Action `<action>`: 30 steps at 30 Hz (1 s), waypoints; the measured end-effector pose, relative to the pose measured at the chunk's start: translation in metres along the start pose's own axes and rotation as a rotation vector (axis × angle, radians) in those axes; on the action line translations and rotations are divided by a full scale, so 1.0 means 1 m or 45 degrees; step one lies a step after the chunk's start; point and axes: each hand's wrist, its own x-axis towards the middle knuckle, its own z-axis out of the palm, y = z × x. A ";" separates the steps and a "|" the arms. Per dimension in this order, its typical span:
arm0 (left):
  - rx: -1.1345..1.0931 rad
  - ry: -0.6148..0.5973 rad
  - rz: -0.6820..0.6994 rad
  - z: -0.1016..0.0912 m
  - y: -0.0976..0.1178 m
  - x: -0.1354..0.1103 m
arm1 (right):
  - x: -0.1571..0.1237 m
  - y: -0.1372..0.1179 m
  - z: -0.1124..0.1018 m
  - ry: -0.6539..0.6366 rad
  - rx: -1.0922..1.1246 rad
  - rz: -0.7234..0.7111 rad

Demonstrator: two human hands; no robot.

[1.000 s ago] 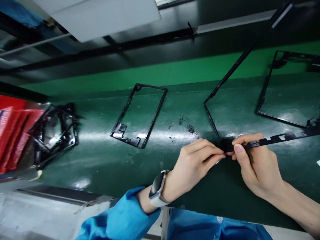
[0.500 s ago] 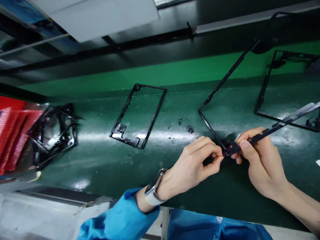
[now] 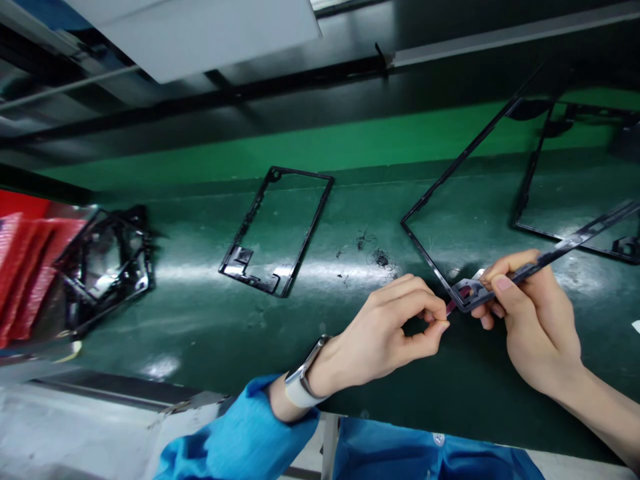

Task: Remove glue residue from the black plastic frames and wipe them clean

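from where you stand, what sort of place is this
Probably a factory or repair workshop: a slim black frame in the right hand, more frames on the green worktop, and red plastic packaging at the left.

Thin black frame, right side of the frame, held up at a slant.
The black frame [image 3: 570,241] is a slim, open rectangle with notched rails. One corner points down, right of centre; from there a short rail runs up and left, and a long rail rises toward the right edge. A flat plate with an opening fills the low corner, and a rounded tab shows at upper right, where the far end blurs into darkness. A reddish piece [image 3: 465,292], partly hidden, shows at the low corner.
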 end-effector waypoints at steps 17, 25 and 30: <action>-0.095 -0.079 0.129 -0.005 0.000 -0.002 | 0.004 0.002 0.006 -0.227 0.196 0.162; -0.194 -0.093 0.094 0.011 0.000 -0.001 | 0.011 -0.001 0.007 -0.310 0.066 0.139; -0.094 -0.132 0.085 0.011 0.005 0.001 | 0.012 -0.004 0.006 -0.268 -0.023 0.025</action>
